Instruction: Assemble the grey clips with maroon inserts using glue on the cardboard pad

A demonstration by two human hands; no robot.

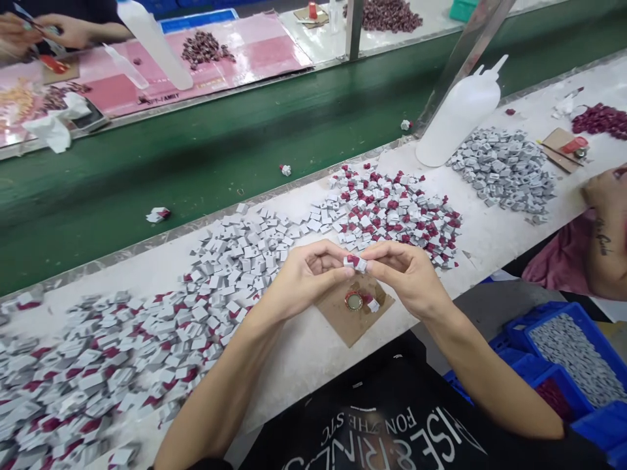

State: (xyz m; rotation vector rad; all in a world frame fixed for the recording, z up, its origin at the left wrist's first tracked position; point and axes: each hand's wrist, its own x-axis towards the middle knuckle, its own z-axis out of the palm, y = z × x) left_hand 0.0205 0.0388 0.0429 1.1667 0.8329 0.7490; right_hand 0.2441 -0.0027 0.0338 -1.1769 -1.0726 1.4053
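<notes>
Through the head camera I see the left hand and right hand together pinching a small grey-and-red piece between thumbs and fingers, above the desk. Just below it, a cardboard square carries a bottle cap. Beyond the hands I make out a mixed heap of red-and-grey pieces, with a white bottle behind.

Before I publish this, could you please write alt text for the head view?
A person's left hand and right hand hold a small pale-and-maroon piece near a brown card on a white table with heaps of small parts.
</notes>
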